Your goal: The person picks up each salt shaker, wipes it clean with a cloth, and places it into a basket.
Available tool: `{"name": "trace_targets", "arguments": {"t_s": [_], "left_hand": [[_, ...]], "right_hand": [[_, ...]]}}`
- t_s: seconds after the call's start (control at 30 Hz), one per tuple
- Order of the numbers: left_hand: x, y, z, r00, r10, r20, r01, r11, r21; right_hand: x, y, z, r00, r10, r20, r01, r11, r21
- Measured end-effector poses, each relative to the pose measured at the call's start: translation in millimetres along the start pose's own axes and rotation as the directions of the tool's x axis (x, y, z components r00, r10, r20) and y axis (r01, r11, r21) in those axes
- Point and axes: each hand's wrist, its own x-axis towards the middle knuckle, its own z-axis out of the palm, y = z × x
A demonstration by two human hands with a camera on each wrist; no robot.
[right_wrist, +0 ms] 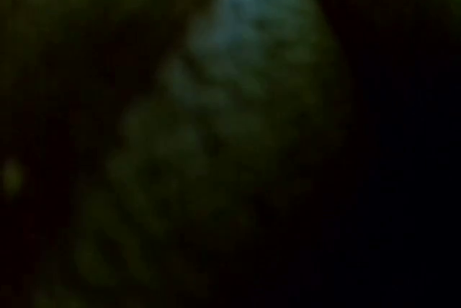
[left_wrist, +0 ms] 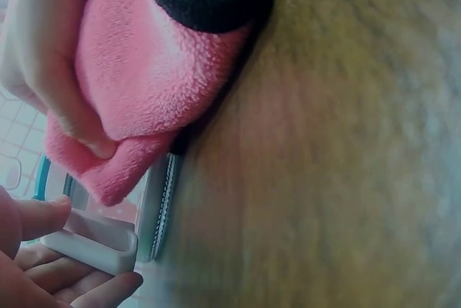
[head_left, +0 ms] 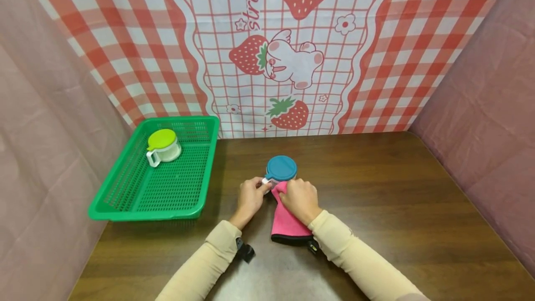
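A clear jar with a blue lid [head_left: 282,168] stands on the wooden table. My left hand [head_left: 249,199] pinches the white handle [left_wrist: 94,239] at the jar's side, thumb above and fingers below in the left wrist view. With my right hand [head_left: 300,199] I grip a pink cloth [head_left: 288,222] with a black edge, held against the near side of the jar. The cloth's lower part hangs toward me, and it hides much of the jar's body. The right wrist view is dark and blurred.
A green plastic basket [head_left: 202,171] stands on the table [head_left: 376,189] to the left. Inside it sits another handled jar with a lime-green lid [head_left: 162,139]. A red-checked strawberry cloth [head_left: 292,59] hangs behind, and pink curtains [head_left: 480,106] close off both sides.
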Motion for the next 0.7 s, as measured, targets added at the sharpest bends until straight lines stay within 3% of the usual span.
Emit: {"name": "trace_targets", "arguments": {"t_s": [0.33, 0.7], "left_hand": [[0.7, 0.2, -2.2, 1.000, -0.002, 0.005, 0.002, 1.000, -0.011], [1.5, 0.0, -4.3, 1.000, -0.013, 0.028, 0.014, 1.000, -0.012]], "right_hand": [[4.2, 13.7, -3.0, 0.998, 0.036, 0.059, -0.033, 0.998, -0.047], [4.8, 35.5, -20.7, 0.998, 0.022, 0.054, -0.021, 1.000, -0.024]]}}
